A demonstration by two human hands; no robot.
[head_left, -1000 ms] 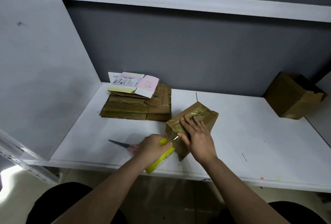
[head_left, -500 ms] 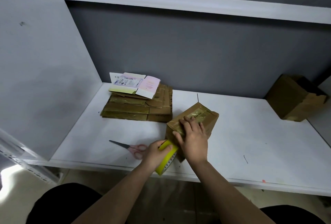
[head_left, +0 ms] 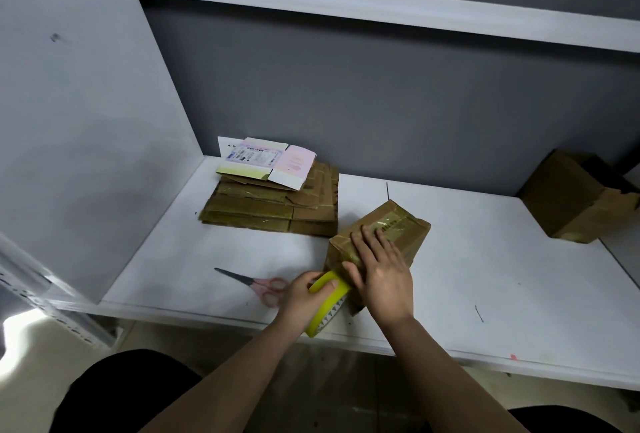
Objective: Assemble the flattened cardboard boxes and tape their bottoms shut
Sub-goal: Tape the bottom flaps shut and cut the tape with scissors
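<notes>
An assembled brown cardboard box [head_left: 401, 225] lies on the white table [head_left: 485, 277], its taped face turned up. My right hand [head_left: 381, 266] presses flat on that face, fingers straight, thumb at the near edge. My left hand [head_left: 304, 297] grips a yellow tape roll [head_left: 329, 301] held against the box's near left corner. A stack of flattened cardboard boxes [head_left: 277, 211] lies at the back left.
Pink-handled scissors [head_left: 256, 283] lie on the table just left of my left hand. A pink and white flattened carton [head_left: 270, 162] tops the stack. Another assembled brown box [head_left: 575, 197] stands at the far right. A white side panel [head_left: 69, 121] walls the left.
My left hand has brought the tape roll up close against the box's near corner. My right hand has slid nearer along the taped face, and the scissors are uncovered.
</notes>
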